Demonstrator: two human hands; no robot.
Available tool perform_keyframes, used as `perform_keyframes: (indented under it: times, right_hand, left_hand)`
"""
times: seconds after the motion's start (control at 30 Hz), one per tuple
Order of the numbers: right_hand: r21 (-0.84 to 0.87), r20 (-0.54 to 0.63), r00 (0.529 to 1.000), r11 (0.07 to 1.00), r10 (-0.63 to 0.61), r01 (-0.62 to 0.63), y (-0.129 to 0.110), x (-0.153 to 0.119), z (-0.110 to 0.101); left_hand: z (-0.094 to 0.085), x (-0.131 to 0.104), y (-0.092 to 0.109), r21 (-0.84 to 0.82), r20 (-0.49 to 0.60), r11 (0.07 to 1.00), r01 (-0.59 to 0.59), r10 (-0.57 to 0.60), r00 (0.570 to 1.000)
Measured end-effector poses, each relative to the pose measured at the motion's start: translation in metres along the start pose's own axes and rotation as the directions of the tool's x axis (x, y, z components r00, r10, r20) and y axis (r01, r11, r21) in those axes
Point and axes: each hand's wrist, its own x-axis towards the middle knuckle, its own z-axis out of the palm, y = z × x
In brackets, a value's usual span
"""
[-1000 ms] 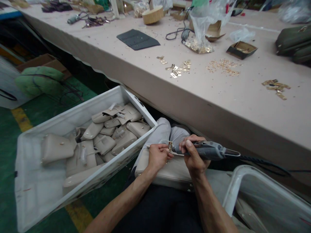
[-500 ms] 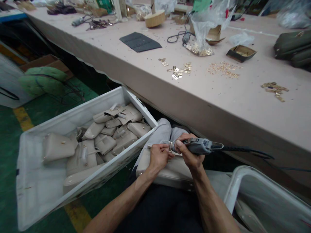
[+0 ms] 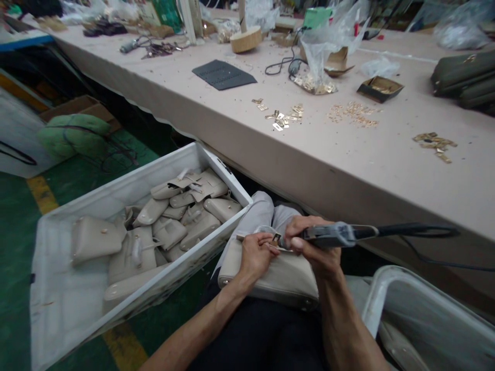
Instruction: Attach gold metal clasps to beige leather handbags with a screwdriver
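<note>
A beige handbag (image 3: 286, 275) lies across my lap. My left hand (image 3: 255, 257) is closed at its upper edge, with the fingertips pinching beside a small gold metal fitting (image 3: 276, 239). In my right hand (image 3: 317, 247) is a grey corded electric screwdriver (image 3: 336, 235), held nearly level with its tip end pointing left toward the fitting. The fingers of that hand wrap around the front of the tool. Whether the tip touches the fitting is hard to make out.
At left stands a white bin (image 3: 69, 216) of beige bags; another white bin (image 3: 381, 288) is at lower right. The table (image 3: 348, 154) in front bears gold fittings (image 3: 284, 119), tiny screws (image 3: 353, 113), a small box (image 3: 380, 89) and a dark pad (image 3: 223, 74). The tool's cord (image 3: 417, 230) trails right.
The screwdriver has shifted slightly right, away from my left fingers, and its cord end has swung. The gold fitting shows more clearly now. My left hand stays at the bag's edge.
</note>
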Motion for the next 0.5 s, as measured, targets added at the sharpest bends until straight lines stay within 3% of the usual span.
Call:
perform_keyframes:
  times: [0.1,0.2,0.33,0.5]
  right_hand:
    - [0.164,-0.003,0.992,0.979,-0.124,0.122,-0.020,0.007,-0.010]
    - [0.237,-0.158,0.977,0.956,-0.139,0.175,-0.033,0.009,-0.024]
    - [0.283,-0.347,0.936,0.946,-0.054,0.160,-0.034,-0.004,-0.048]
    - [0.387,-0.539,0.835,0.913,0.111,0.128,-0.004,-0.021,-0.090]
  left_hand:
    - [-0.001,0.000,0.003,-0.047,0.025,0.998,0.031,-0.030,0.999]
    - [-0.003,-0.003,0.008,-0.056,0.083,0.998,-0.034,0.038,0.996]
    - [-0.003,-0.010,0.013,0.046,0.098,0.991,-0.123,0.118,0.988]
    - [-0.014,-0.016,0.021,0.124,0.058,0.975,-0.183,0.177,0.983]
